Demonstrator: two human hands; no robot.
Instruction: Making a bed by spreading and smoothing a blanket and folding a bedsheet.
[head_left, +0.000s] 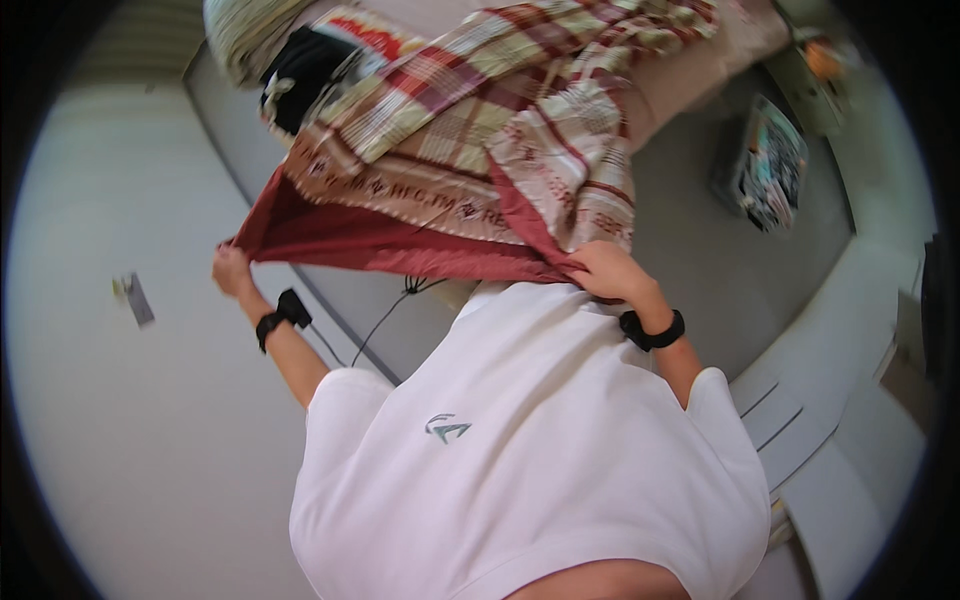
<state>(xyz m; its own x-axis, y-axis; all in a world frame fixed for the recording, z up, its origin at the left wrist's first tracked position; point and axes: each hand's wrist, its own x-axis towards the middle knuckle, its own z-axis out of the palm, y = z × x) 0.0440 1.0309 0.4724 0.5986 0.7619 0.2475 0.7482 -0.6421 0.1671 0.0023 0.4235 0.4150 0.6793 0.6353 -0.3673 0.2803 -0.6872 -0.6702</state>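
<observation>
A plaid cloth (465, 135) in red, cream and purple, with a patterned border and a plain red underside, hangs from the pink-covered bed surface (675, 90) towards me. My left hand (232, 270) grips its far left corner, held out to the side. Near my chest, my right hand (607, 271) grips the red edge on the right. Between the two hands the red edge is stretched, sagging slightly. The cloth's far part lies bunched on the bed. Each wrist wears a black band.
Beside the cloth lie a black fabric item (304, 75) and a rolled pale bundle (247, 37). A clear plastic bin (769, 165) of mixed items stands on the floor at the right. A dark cable (382, 319) hangs below the cloth. A white wall (150, 420) is at the left.
</observation>
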